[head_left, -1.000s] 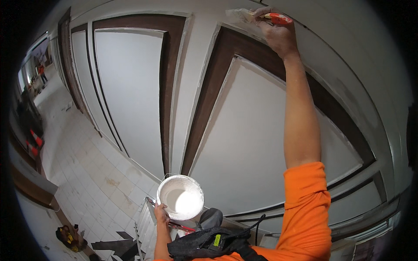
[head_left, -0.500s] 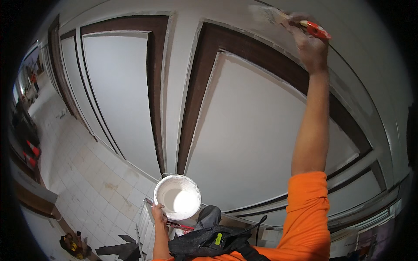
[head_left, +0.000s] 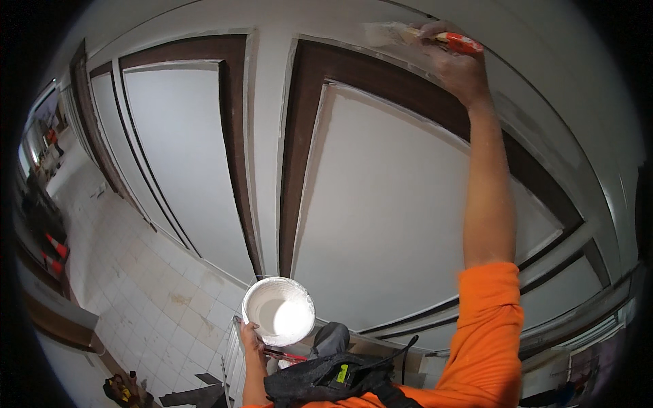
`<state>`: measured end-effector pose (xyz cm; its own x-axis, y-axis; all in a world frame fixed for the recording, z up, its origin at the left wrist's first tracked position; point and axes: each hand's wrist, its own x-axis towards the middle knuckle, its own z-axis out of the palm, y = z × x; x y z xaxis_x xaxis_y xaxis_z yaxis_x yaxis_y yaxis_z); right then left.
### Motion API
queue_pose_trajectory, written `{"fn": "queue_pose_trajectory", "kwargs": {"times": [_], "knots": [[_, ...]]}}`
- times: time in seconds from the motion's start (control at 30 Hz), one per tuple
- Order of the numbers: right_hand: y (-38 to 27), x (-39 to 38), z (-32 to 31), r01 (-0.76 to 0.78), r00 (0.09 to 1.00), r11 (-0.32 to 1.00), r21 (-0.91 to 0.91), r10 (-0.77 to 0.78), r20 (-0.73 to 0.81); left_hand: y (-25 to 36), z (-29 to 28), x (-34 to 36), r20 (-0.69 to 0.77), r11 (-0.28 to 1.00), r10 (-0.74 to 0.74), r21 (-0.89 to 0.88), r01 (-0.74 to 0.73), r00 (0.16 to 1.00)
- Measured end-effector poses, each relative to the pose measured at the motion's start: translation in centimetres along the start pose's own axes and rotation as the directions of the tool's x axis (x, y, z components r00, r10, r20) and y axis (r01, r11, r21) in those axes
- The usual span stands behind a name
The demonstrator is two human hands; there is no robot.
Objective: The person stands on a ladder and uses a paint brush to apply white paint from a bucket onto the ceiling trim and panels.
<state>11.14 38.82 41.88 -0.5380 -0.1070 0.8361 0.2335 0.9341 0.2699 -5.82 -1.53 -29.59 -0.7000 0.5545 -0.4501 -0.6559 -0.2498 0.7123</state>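
Observation:
High on the wall, my right hand [head_left: 454, 68] is closed round a paintbrush [head_left: 464, 42] with a red and pale handle; its pale bristles lie at the white wall band [head_left: 354, 30] above a dark brown panel frame [head_left: 311, 61] with a white inner panel [head_left: 367, 204]. My left hand [head_left: 252, 336] grips the side of a white bucket [head_left: 286, 319] holding white paint, beside a metal ladder [head_left: 231, 353] at my body. A black strapped bag [head_left: 306, 384] sits at my waist.
A second framed panel [head_left: 173, 136] is to the left. Below lies a tiled floor [head_left: 156, 292] with dark offcuts [head_left: 190, 394], orange-and-white cones [head_left: 56, 245] and yellow-black gear [head_left: 122, 387]. Another person in orange [head_left: 54, 139] stands far down the corridor.
My right hand and brush went right and slightly down, then came back slightly up and left along the band. The view shifted somewhat. My left hand still grips the bucket.

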Motion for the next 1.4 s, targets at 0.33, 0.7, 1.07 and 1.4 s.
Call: {"fn": "queue_pose_trajectory", "kwargs": {"times": [0.33, 0.7, 1.07, 1.4], "knots": [[-4.7, -11.8, -10.2, -0.359, 0.873, 0.854, 0.376, 0.450, -0.190, -0.3, -0.7, 0.4, 0.042, 1.000, -0.016, -0.008, 0.017, 0.999], [-24.7, -66.7, -4.3, -0.957, -0.088, 0.009, -0.288, 0.942, 0.323, -0.9, -2.1, 1.3, -0.061, 1.000, 0.007, -0.016, -0.007, 0.998], [-23.6, -68.5, 0.5, -0.917, -0.311, -0.162, -0.365, 0.863, 0.397, 1.5, 0.7, -1.4, -0.070, 0.997, -0.010, -0.078, 0.004, 0.998], [-20.0, -66.6, 2.5, -0.921, -0.313, -0.160, -0.354, 0.847, 0.429, 2.8, 3.7, -0.6, -0.098, 0.996, -0.054, -0.080, 0.046, 0.994]]}}
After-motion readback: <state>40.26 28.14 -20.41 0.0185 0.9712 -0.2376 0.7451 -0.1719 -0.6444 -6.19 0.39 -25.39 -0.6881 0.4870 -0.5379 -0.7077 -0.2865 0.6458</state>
